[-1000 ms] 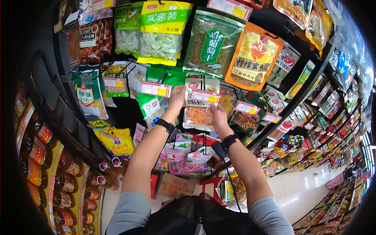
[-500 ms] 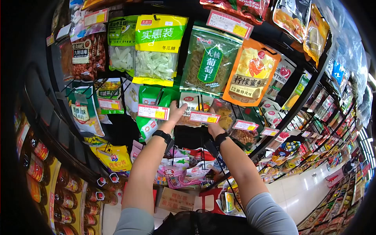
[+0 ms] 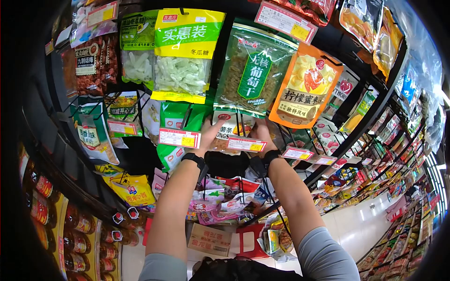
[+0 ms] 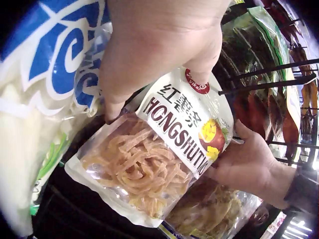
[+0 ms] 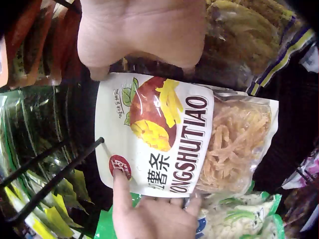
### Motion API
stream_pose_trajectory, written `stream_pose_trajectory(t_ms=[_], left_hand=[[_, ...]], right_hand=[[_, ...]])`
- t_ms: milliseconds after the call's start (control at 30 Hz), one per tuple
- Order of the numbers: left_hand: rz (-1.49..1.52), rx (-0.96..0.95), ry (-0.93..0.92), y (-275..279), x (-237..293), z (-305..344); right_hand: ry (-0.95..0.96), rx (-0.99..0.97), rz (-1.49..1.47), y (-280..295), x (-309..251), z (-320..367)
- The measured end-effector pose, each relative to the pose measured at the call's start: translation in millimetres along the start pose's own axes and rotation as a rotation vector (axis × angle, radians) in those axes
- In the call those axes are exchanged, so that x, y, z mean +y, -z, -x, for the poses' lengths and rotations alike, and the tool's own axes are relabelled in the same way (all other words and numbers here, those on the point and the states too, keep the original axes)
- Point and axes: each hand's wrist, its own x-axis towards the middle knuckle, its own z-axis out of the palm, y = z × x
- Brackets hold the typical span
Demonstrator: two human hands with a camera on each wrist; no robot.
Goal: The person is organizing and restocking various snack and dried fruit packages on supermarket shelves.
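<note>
Both hands hold a white pouch of sweet potato strips (image 5: 184, 134) by its sides, between the hanging rods. My left hand (image 3: 211, 135) grips the left side; in the right wrist view its thumb presses the front by the red logo and the fingers go behind. Along the opposite edge, my right hand (image 4: 254, 162) pinches the pouch, its fingers partly hidden behind it. A black hook rod (image 5: 82, 158) overlaps the pouch near its top edge. In the head view a price tag (image 3: 246, 144) covers the lower part of the pouch.
A green raisin bag (image 3: 255, 70) and an orange pouch (image 3: 307, 86) hang just above. A green-and-white bag (image 3: 171, 154) hangs left of the hands. More price tags stick out on rods at both sides. Pink bags (image 3: 206, 203) hang below; a cardboard box (image 3: 209, 239) stands on the floor.
The pouch and both hands have moved deeper into the rack, behind the price tag. Its strips, visible below the tag earlier, are now hidden in the head view.
</note>
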Motion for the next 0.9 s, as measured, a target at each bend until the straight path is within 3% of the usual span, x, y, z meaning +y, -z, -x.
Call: stream_pose_trajectory(t_ms=[100, 200, 233, 333, 400, 500, 633, 733, 867, 900], left_hand=[[0.009, -0.029, -0.022, -3, 3, 2], [-0.060, -0.027, 0.049, -9, 31, 9], [-0.065, -0.034, 0.043, -9, 33, 9], [-0.128, -0.053, -0.014, -3, 26, 3], [-0.229, -0.036, -0.055, 1, 18, -3], [-0.212, -0.075, -0.006, 3, 22, -3], [-0.134, -0.179, 0.003, 3, 36, 15], [-0.173, -0.122, 0.035, -2, 39, 24], [0.049, -0.136, -0.140, -9, 12, 23], [0.086, -0.064, -0.074, -10, -4, 20]], right_hand=[[0.021, 0.098, -0.036, 27, 13, -23], [-0.118, -0.084, -0.187, 41, 25, -42], [-0.112, -0.103, -0.089, 45, 28, -47], [-0.201, -0.013, -0.074, 52, 35, -56], [-0.262, -0.054, -0.129, 56, 35, -58], [-0.375, -0.019, -0.130, 43, 22, -43], [-0.376, 0.027, -0.108, 33, 17, -34], [-0.320, 0.089, -0.073, 24, 14, -23], [-0.253, 0.177, -0.046, 10, 13, -3], [-0.305, 0.076, -0.155, 29, 25, -9]])
